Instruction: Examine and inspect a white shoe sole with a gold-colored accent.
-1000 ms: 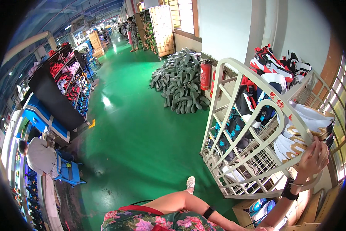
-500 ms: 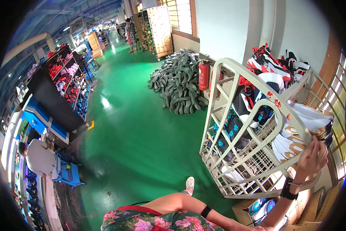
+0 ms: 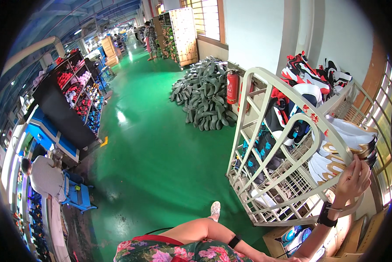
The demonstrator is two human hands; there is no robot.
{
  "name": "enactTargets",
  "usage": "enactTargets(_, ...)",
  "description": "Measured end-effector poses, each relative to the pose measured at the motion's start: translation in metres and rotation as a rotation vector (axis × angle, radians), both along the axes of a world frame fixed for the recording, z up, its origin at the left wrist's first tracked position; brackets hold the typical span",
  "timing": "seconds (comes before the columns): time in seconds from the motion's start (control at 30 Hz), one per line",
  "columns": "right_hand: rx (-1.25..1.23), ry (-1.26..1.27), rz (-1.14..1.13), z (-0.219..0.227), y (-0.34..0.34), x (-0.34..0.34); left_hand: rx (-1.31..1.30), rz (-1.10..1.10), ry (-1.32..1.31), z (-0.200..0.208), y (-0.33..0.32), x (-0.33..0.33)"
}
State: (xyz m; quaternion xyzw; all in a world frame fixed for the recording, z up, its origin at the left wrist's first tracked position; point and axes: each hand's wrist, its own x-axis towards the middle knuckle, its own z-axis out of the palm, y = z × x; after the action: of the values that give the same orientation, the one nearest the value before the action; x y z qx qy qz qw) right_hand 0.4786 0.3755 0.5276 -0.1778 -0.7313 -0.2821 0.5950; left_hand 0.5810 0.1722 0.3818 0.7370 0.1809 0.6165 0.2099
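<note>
My right hand [image 3: 354, 178], with a black watch on its wrist, is closed around the cream metal rail of a wire cart [image 3: 262, 73] on the right. Right beside its fingers, white and gold shoe uppers [image 3: 329, 162] lie stacked in the cart. Red, white and black shoe uppers [image 3: 307, 75] are heaped at its far end, and dark ones with turquoise parts [image 3: 262, 144] show through the bars. My left forearm, with a black band, crosses in front of my body; my left hand [image 3: 266, 257] is at the lower edge, its fingers mostly cut off.
A heap of dark grey foot-shaped pieces [image 3: 204, 94] lies by a red fire extinguisher [image 3: 232, 87]. Boxes [image 3: 272, 240] stand below the cart. At left, a seated person [image 3: 47, 177] is near a shelf rack of colourful pieces [image 3: 80, 91]. Another person [image 3: 149, 39] stands farther down the green aisle.
The view has shifted very slightly. My right hand keeps its place on the cart's rail, and the cart and shoe uppers look unmoved.
</note>
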Motion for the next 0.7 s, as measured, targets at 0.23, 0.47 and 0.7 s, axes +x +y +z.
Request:
enactTargets(0.23,0.006,0.001,-0.013,0.004,0.0,0.006,-0.006,-0.016,0.022,0.004,-0.001,0.0)
enactTargets(0.47,0.011,0.012,0.021,0.001,0.0,-0.002,-0.025,-0.109,-0.043,-0.011,0.0,-0.009)
enactTargets(0.7,0.015,0.0,0.03,0.006,-0.003,0.002,-0.027,-0.162,-0.064,-0.008,0.001,-0.013)
